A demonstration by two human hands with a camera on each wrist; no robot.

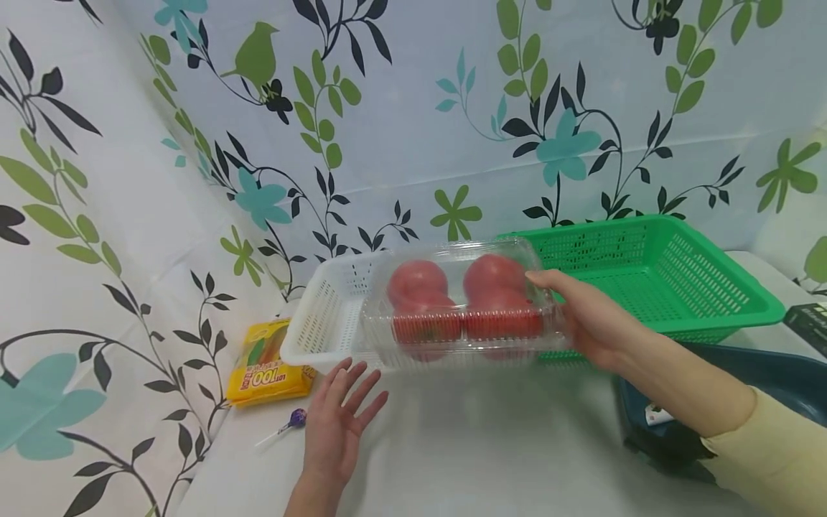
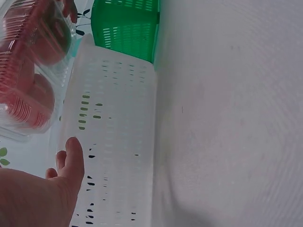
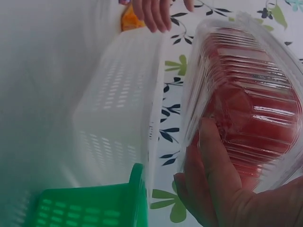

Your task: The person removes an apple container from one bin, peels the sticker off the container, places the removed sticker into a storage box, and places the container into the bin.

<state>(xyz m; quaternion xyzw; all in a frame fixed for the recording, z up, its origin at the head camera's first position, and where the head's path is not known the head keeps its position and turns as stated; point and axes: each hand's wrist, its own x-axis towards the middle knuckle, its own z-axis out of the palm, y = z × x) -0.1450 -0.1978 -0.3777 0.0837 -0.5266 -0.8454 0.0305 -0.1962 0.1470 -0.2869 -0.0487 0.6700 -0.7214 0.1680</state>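
Observation:
In the head view my right hand [image 1: 591,319] grips the right end of a clear plastic clamshell box [image 1: 381,323], its thumb over the top edge. Several red tomatoes [image 1: 494,280] show through the plastic. The box is held above a white perforated basket [image 1: 304,337], partly covering it. My left hand [image 1: 336,416] is raised near the basket's front left corner, fingers spread and holding nothing. From the left wrist, the box appears beyond that hand, apart from its fingers. The right wrist view shows fingers [image 3: 215,156] beneath the ribbed plastic.
Right of the white basket stands a green perforated basket [image 1: 704,287]. A dark blue container [image 1: 749,366] sits in front of it, near a black box [image 1: 810,323]. At left lie a yellow snack packet [image 1: 271,366] and a lollipop [image 1: 296,419]. Patterned cloth [image 1: 413,143] hangs behind.

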